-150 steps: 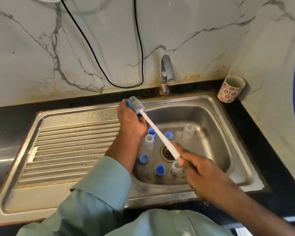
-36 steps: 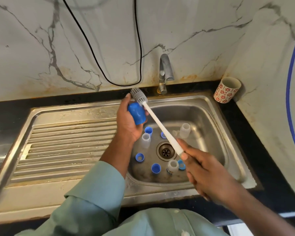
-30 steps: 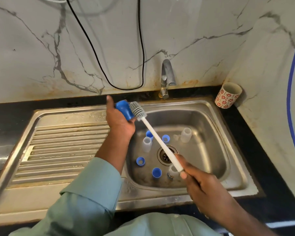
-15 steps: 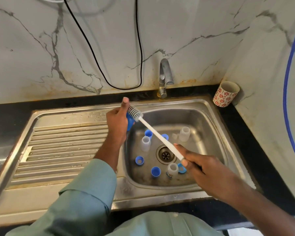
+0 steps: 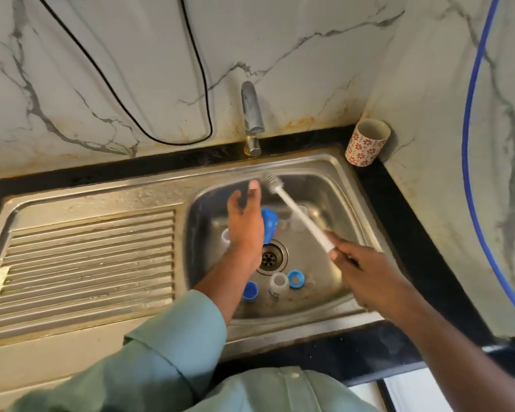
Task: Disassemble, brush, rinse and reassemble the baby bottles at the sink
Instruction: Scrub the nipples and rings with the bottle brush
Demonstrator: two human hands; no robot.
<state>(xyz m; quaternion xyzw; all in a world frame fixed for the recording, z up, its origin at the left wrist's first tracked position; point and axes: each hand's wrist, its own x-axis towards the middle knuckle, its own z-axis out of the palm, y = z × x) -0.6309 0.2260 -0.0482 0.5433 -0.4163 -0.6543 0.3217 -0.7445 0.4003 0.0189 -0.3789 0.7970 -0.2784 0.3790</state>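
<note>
- Head view: I see my left hand (image 5: 246, 224) reaching over the sink basin (image 5: 344, 200), fingers stretched out and loosely spread, thumb tip up near the basin's back wall.
- A blue bottle cap (image 5: 270, 225) shows just under and right of that palm; I cannot tell whether the hand touches it, and no finger curls round it.
- My right hand (image 5: 366, 281) grips the white handle end of the bottle brush (image 5: 302, 218), fingers wrapped round it. The brush slants up and back across the basin, its grey bristle head near the back wall, below the tap (image 5: 252, 120).
- On the basin floor near the front edge, a clear bottle body (image 5: 278, 284) stands open end up, with a blue ring (image 5: 295, 278) touching its right side and a blue cap (image 5: 250, 290) to its left beside my forearm.
- Another clear piece (image 5: 225, 237) peeks out at the left of my wrist, mostly hidden. A further clear bottle body (image 5: 298, 217) stands toward the back right, partly behind the brush handle.
- The drain (image 5: 269, 257) sits in the middle of the basin floor.
- The ribbed drainboard (image 5: 87, 263) fills the left side of the sink.
- A flower-patterned cup (image 5: 366, 142) stands on the black counter at the back right corner, against the marble wall.
</note>
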